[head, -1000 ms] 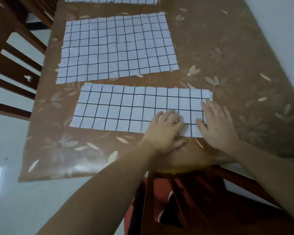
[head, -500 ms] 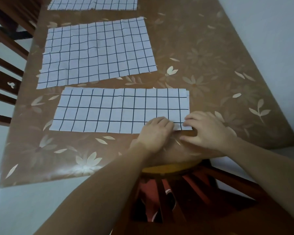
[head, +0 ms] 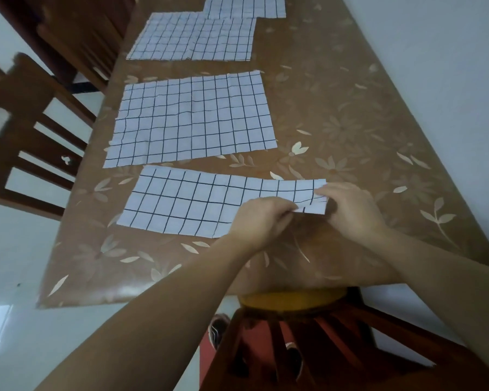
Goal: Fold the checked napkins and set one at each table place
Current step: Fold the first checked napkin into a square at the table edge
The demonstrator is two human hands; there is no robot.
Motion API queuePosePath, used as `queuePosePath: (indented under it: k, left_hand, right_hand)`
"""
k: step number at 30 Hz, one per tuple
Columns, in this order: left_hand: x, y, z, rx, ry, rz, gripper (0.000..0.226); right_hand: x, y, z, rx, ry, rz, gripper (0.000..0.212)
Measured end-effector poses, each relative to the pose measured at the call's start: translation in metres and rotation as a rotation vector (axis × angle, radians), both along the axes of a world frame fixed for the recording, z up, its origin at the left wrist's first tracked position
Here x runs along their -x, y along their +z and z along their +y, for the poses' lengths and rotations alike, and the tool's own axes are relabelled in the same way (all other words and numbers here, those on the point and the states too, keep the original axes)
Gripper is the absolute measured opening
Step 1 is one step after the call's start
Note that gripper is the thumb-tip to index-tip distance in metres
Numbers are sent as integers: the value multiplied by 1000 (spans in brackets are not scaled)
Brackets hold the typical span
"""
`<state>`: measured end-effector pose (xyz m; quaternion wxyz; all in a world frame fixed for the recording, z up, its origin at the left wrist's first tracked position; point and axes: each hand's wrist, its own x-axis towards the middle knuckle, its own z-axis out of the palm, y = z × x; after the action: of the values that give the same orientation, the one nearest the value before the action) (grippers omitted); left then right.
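The nearest checked napkin, white with a black grid, lies folded into a long strip across the brown flowered table. My left hand pinches its near right edge. My right hand grips the strip's right end, which is lifted slightly off the table. Beyond it an unfolded napkin lies flat. Farther back lie a second flat napkin and a third at the top edge.
Dark wooden chairs stand along the table's left side. A wooden chair sits below my arms at the near end, with a shoe visible under it. A white wall runs along the right side of the table.
My hands went from pressing flat on the strip's right part to pinching its right end and lifting it. The camera tilted so that more napkins show at the far end.
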<state>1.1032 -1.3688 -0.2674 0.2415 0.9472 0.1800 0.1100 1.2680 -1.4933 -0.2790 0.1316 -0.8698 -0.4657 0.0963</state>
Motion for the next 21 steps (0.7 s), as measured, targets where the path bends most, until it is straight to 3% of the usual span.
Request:
queuePosePath:
  k: [5, 7, 9, 11, 15, 18, 21]
  left_hand:
    - [7, 33, 9, -5, 29, -172, 21]
    - [10, 46, 19, 99, 95, -155, 21]
    - [13, 49, 25, 198, 154, -75, 18]
    - [16, 49, 30, 257, 222, -47, 27]
    - [24, 72, 38, 663, 308, -222, 18]
    - [29, 90, 47, 878, 349, -294, 34]
    - [38, 100, 60, 1096, 360, -298, 28]
  right_hand:
    - [-3, 14, 17, -81, -116, 64, 27]
    - [-3, 27, 25, -160, -173, 152, 20]
    - [-5, 39, 29, -173, -200, 221, 27]
    - [-9, 53, 30, -154, -167, 313, 13]
    - [-22, 80, 29, -202, -147, 661, 15]
    - [-27, 84, 31, -253, -173, 1047, 57]
    - [-10, 87, 39, -250, -136, 1311, 34]
